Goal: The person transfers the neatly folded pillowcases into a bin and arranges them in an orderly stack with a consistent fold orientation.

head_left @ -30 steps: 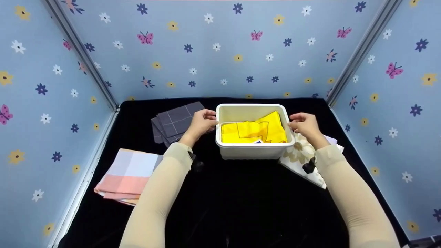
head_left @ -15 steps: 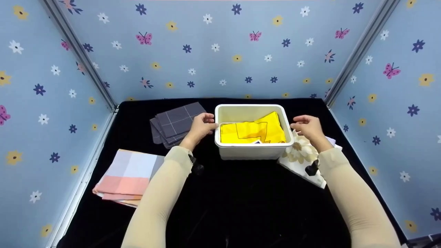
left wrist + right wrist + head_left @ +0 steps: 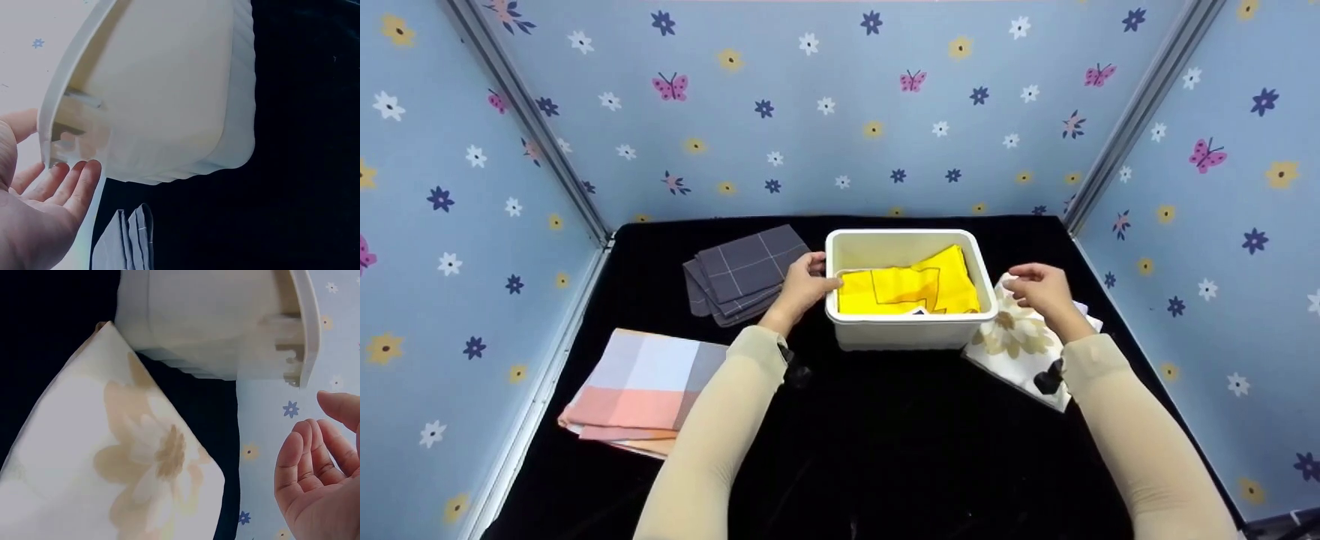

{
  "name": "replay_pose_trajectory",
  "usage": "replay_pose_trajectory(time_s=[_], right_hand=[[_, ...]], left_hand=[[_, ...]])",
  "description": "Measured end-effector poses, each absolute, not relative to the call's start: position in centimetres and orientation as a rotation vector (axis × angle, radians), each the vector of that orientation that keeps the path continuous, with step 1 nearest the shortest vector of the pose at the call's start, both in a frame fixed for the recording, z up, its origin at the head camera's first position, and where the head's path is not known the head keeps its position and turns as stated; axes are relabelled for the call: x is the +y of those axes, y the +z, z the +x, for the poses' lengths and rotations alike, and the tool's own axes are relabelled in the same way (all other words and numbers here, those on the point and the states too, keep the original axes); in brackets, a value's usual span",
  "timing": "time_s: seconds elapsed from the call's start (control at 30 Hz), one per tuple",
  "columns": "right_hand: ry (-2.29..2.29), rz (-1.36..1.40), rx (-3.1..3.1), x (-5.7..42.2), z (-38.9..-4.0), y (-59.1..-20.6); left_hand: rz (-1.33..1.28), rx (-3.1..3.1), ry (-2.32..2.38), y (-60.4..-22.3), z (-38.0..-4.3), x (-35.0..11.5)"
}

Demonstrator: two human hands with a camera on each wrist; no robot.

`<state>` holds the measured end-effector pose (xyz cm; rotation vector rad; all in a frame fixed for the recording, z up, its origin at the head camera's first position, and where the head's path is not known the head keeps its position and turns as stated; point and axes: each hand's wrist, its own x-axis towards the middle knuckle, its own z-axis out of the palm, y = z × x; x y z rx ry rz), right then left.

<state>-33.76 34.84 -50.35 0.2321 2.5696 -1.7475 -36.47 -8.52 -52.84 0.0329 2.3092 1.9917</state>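
Observation:
A white plastic bin [image 3: 911, 335] stands on the black cloth, with a folded yellow cloth [image 3: 907, 291] inside it. My left hand [image 3: 797, 294] pinches the bin's left rim, the thumb over the edge and the fingers under it, as the left wrist view shows. To the right of the bin, my right hand [image 3: 1048, 292] hovers apart from it, fingers loosely curled and holding nothing. Beneath that hand lies a folded white cloth with a beige flower print [image 3: 1011, 341]; in the right wrist view, this floral cloth [image 3: 112, 455] reaches close to the bin's side.
A folded dark grey checked cloth [image 3: 742, 266] lies left of the bin. Nearer the front left is a folded pink, white and grey checked cloth [image 3: 637, 382], partly covered by my left sleeve. Patterned blue walls [image 3: 810, 112] enclose the black-covered table [image 3: 900, 442].
My right hand has let go of the bin's right rim and moved away to the right and toward me. My left hand remains at the left rim, its grip slightly shifted.

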Motion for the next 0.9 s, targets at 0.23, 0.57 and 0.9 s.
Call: replay_pose_trajectory(time_s=[0.23, 0.57, 0.9], right_hand=[[-1.768, 0.260, 2.517, 34.8, -31.8, -49.3], [-1.803, 0.302, 2.539, 37.6, -32.0, -53.2], [-1.727, 0.334, 2.712, 39.1, -30.8, -55.3]], left_hand=[[0.047, 2.331, 2.014, -53.6, -36.4, -8.2], [0.046, 2.318, 2.092, -55.0, -36.3, -7.9], [0.021, 2.330, 2.133, -55.3, -36.2, -7.5]])
